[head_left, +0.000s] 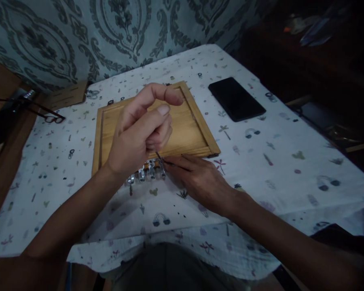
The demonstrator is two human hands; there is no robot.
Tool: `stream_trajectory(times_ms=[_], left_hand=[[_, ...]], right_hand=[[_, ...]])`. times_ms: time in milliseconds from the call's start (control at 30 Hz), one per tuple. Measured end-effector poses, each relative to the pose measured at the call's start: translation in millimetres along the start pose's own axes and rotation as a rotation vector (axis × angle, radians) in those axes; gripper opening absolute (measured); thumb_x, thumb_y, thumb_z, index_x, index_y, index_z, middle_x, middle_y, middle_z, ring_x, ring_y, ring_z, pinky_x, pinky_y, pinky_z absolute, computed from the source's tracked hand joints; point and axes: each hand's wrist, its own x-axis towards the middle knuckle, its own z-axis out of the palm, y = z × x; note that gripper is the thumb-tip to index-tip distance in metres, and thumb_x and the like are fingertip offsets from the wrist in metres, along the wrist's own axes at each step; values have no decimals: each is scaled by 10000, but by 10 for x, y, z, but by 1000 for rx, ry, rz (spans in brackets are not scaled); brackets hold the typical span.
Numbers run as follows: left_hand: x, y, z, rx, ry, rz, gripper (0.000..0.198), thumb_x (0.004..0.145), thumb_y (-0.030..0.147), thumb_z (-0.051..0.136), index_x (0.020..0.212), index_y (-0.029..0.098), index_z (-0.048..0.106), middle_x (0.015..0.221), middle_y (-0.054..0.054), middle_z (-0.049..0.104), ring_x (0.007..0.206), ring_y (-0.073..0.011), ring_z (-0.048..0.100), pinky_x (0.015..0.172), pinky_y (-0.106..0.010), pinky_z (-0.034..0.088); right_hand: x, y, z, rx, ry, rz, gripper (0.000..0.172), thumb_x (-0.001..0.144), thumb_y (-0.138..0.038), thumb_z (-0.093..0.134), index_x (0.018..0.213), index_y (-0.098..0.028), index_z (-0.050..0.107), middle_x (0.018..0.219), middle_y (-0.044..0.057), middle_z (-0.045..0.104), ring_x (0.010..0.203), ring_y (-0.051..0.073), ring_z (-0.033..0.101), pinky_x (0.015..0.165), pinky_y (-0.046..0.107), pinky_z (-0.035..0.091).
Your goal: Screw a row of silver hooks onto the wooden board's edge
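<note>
My left hand (145,125) is raised over a framed wooden board (188,125). Its index finger is bent forward, with the thumb below and the other fingers curled in; what they hold, if anything, is hidden. At the board's front edge, several small silver metal clips (151,169) stand in a row. My right hand (197,176) lies low beside the rightmost clip (162,169), its fingers closed at a thin dark piece. A short thin rod (158,154) shows between the two hands; which hand holds it, I cannot tell.
A black phone or tablet (236,99) lies right of the board on the patterned white cloth (279,178). Red-framed glasses (54,119) and a piece of brown cardboard (68,96) are at the left. A patterned curtain (121,28) hangs behind the table.
</note>
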Motion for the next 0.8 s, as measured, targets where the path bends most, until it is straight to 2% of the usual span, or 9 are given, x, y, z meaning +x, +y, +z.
stream_trajectory(times_ms=[233,467,633,800], left_hand=[[-71,7,14,9,99,40,138,882,111,467,823,162,581,434,84,257,362,-49,182,384,-207,176],[61,85,-9,-23,-8,-26,208,883,105,427,787,156,604,430,71,255,356,-48,168,367,-198,179],[31,137,-4,-1,34,-25,177,888,112,456,804,147,607,436,71,264,358,-43,176,374,-198,190],[-42,97,-9,37,81,-3,170,887,120,464,805,163,606,432,73,260,360,-46,160,378,-213,170]], right_hand=[[0,9,3,14,-10,2,346,848,6,489,1120,-117,663,1210,99,667,952,219,641,800,363,552],[7,12,0,36,-11,-8,364,814,30,509,1123,-89,661,1182,112,675,946,246,650,785,398,563],[-1,13,3,24,-2,-14,362,815,36,503,1122,-79,656,1186,118,671,945,243,645,778,388,561],[-6,20,2,5,-1,-19,353,831,19,476,1109,-96,661,1194,103,672,949,230,632,801,363,549]])
